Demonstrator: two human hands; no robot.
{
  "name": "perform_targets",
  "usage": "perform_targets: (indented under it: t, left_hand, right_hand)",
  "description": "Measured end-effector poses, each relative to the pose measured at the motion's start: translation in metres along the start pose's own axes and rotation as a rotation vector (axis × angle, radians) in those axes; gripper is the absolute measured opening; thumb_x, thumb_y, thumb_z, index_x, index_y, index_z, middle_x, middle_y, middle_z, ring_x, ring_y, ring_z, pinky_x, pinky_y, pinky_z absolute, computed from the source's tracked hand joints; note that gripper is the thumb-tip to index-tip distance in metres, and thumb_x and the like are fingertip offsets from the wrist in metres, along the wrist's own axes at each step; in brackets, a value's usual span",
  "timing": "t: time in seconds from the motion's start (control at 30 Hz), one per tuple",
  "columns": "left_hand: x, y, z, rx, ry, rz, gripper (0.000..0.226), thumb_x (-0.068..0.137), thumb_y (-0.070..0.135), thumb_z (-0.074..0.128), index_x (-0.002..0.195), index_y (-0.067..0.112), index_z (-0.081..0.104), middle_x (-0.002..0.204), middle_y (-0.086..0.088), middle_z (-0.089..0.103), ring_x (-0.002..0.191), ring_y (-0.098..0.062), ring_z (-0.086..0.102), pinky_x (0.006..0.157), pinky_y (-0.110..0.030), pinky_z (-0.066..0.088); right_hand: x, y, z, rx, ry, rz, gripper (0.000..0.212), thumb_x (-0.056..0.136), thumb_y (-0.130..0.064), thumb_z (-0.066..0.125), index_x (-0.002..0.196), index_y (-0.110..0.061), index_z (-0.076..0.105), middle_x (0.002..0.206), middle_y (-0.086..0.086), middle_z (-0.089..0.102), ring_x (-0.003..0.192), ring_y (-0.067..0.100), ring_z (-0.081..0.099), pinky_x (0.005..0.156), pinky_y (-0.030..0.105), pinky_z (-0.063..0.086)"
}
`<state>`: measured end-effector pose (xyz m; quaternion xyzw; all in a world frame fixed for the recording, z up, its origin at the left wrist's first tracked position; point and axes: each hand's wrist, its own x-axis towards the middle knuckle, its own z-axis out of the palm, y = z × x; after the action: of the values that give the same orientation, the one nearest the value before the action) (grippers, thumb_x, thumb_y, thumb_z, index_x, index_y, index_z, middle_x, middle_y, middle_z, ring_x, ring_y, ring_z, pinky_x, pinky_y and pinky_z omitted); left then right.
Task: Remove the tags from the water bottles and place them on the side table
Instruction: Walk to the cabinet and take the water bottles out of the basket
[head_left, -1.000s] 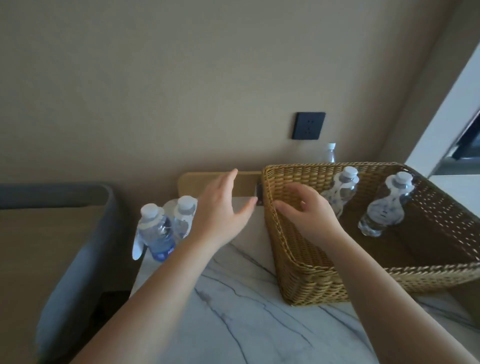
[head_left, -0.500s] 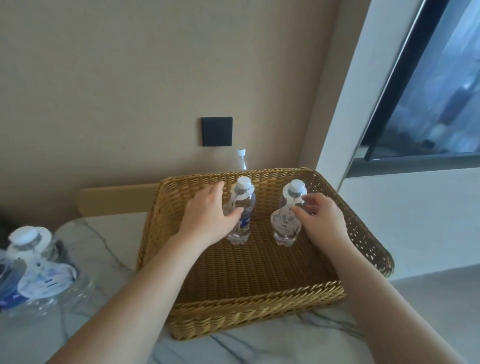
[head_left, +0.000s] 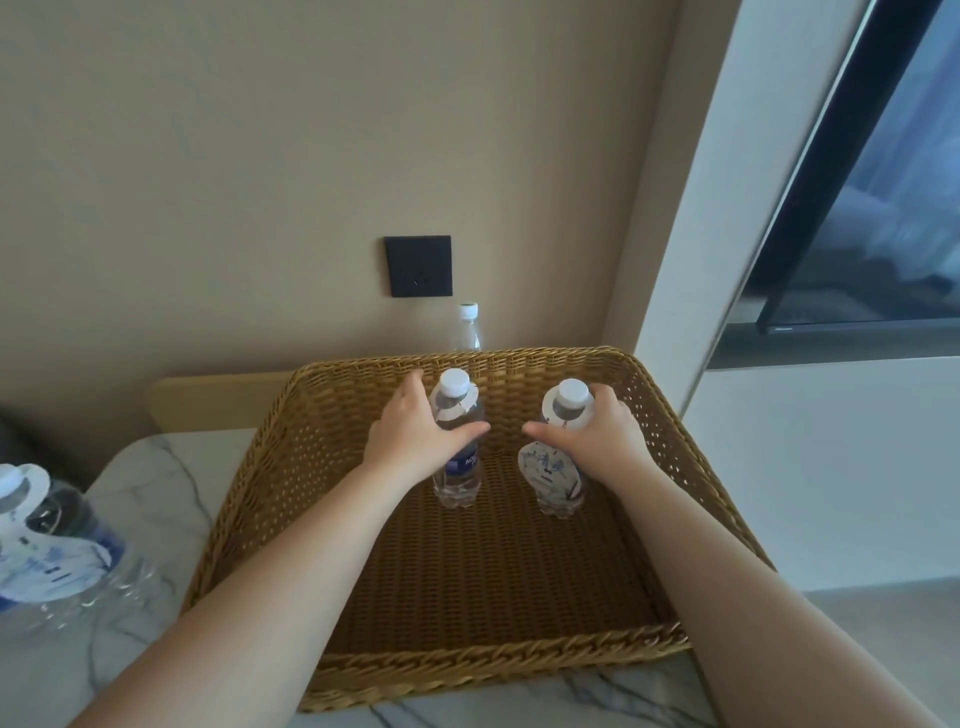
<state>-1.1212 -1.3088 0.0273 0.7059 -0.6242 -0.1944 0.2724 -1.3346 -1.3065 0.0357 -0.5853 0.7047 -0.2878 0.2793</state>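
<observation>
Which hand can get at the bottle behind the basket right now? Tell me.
Probably neither, as things stand. The left hand grips one bottle in the basket and the right hand grips another. The bottle behind the basket stands past the far rim, with nothing else blocking it.

Left hand (head_left: 415, 439) grips one basket (head_left: 519, 660) bottle (head_left: 460, 467); right hand (head_left: 597, 434) grips another (head_left: 556, 478).

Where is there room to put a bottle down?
The basket floor nearer you than the two bottles is bare. So is the marble table between the basket and the tagged bottles at left. The basket's back is crowded: both hands grip bottles.
</observation>
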Motion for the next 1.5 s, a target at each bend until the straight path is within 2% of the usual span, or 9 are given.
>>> perform_targets:
  t: [0.2, 0.4, 0.57, 0.67, 0.8, 0.93, 1.17, 1.33, 1.5]
  left_hand:
    - [0.011, -0.005, 0.012, -0.170, -0.069, -0.070, 0.101, 0.064, 0.058, 0.080, 0.142, 0.016, 0.032, 0.141, -0.005, 0.049, 0.125, -0.025, 0.049, 0.089, -0.032, 0.044]
    - [0.014, -0.004, 0.022, -0.247, -0.016, -0.056, 0.082, 0.063, 0.045, 0.085, 0.131, 0.018, 0.047, 0.125, 0.001, 0.057, 0.110, -0.017, 0.054, 0.081, -0.027, 0.041]
    - [0.010, 0.000, 0.020, -0.189, 0.103, -0.023, 0.064, 0.061, 0.045, 0.086, 0.110, 0.019, 0.055, 0.098, 0.009, 0.056, 0.090, -0.012, 0.054, 0.061, -0.019, 0.036]
    - [0.008, 0.002, 0.008, -0.233, 0.158, -0.032, 0.060, 0.062, 0.048, 0.084, 0.108, 0.022, 0.056, 0.097, 0.011, 0.058, 0.090, -0.010, 0.055, 0.060, -0.018, 0.037]
    - [-0.007, 0.005, -0.025, -0.283, 0.254, -0.021, 0.053, 0.060, 0.052, 0.083, 0.098, 0.027, 0.056, 0.091, 0.018, 0.059, 0.082, 0.000, 0.056, 0.061, -0.018, 0.041]
    - [-0.028, 0.003, -0.070, -0.319, 0.316, -0.025, 0.053, 0.059, 0.054, 0.081, 0.098, 0.027, 0.059, 0.091, 0.014, 0.064, 0.084, -0.001, 0.059, 0.065, -0.026, 0.052]
    - [-0.069, -0.017, -0.161, -0.366, 0.482, -0.046, 0.046, 0.058, 0.055, 0.082, 0.089, 0.031, 0.057, 0.084, 0.013, 0.065, 0.078, -0.001, 0.062, 0.053, -0.016, 0.043]
    - [-0.103, -0.053, -0.227, -0.425, 0.554, -0.064, 0.049, 0.057, 0.054, 0.082, 0.092, 0.027, 0.061, 0.091, 0.009, 0.069, 0.084, -0.008, 0.066, 0.074, -0.037, 0.057]
    - [-0.138, -0.107, -0.277, -0.373, 0.564, -0.051, 0.051, 0.055, 0.057, 0.080, 0.092, 0.027, 0.062, 0.090, 0.009, 0.069, 0.085, -0.010, 0.066, 0.075, -0.037, 0.056]
  right_hand:
    - [0.003, 0.007, 0.011, 0.028, 0.026, -0.036, 0.089, 0.062, -0.046, 0.084, 0.133, -0.015, 0.041, 0.129, 0.006, 0.052, 0.114, 0.021, 0.051, 0.085, 0.031, 0.042]
    - [0.005, 0.012, 0.013, 0.050, 0.057, -0.092, 0.063, 0.067, -0.036, 0.083, 0.115, -0.017, 0.046, 0.108, -0.003, 0.058, 0.094, 0.012, 0.053, 0.060, 0.016, 0.035]
    - [0.005, 0.013, 0.008, 0.064, 0.081, -0.095, 0.060, 0.067, -0.037, 0.082, 0.112, -0.020, 0.047, 0.100, -0.009, 0.054, 0.089, 0.009, 0.052, 0.055, 0.013, 0.033]
    - [0.005, 0.009, 0.003, 0.095, 0.071, -0.105, 0.059, 0.065, -0.042, 0.083, 0.106, -0.026, 0.045, 0.098, -0.013, 0.053, 0.087, 0.005, 0.050, 0.055, 0.014, 0.033]
    - [-0.001, -0.013, -0.002, 0.140, 0.069, -0.195, 0.066, 0.065, -0.043, 0.083, 0.118, -0.022, 0.050, 0.101, -0.014, 0.054, 0.092, 0.006, 0.051, 0.059, 0.013, 0.034]
    - [-0.016, -0.052, -0.006, 0.202, 0.064, -0.299, 0.064, 0.066, -0.041, 0.083, 0.118, -0.022, 0.052, 0.105, -0.010, 0.058, 0.096, 0.009, 0.055, 0.071, 0.023, 0.047]
    - [-0.059, -0.136, -0.008, 0.350, -0.028, -0.426, 0.053, 0.065, -0.037, 0.084, 0.110, -0.024, 0.059, 0.102, -0.007, 0.068, 0.094, 0.011, 0.064, 0.076, 0.032, 0.056]
    - [-0.110, -0.198, 0.016, 0.490, -0.112, -0.504, 0.041, 0.066, -0.029, 0.085, 0.101, -0.025, 0.064, 0.089, -0.009, 0.073, 0.083, 0.005, 0.070, 0.071, 0.028, 0.057]
    - [-0.165, -0.246, 0.065, 0.546, -0.180, -0.542, 0.042, 0.067, -0.028, 0.086, 0.103, -0.024, 0.065, 0.089, -0.008, 0.075, 0.084, 0.008, 0.071, 0.075, 0.035, 0.060]
